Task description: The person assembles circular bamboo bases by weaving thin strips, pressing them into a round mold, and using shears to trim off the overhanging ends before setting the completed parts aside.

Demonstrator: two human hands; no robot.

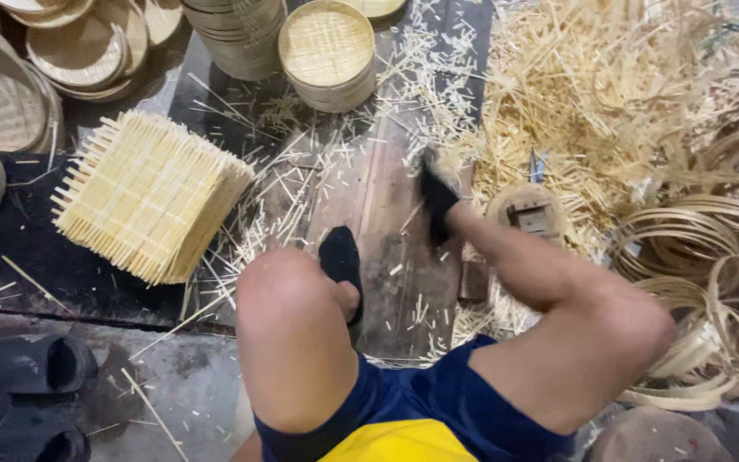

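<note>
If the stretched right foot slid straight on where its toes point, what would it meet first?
Likely the loose bamboo slivers just beyond the right foot; neither of the hands is in view.

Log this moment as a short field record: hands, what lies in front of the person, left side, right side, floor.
hands: neither in view; only bare knees and black-socked feet show
front: wooden board under the feet, strewn with bamboo offcuts
left: stack of square woven bamboo mats; round woven trays behind it
top centre: stack of round bamboo steamer lids
right: heap of bamboo slivers; coiled bamboo hoops; small round block
floor, lower left: pair of black slippers
</note>
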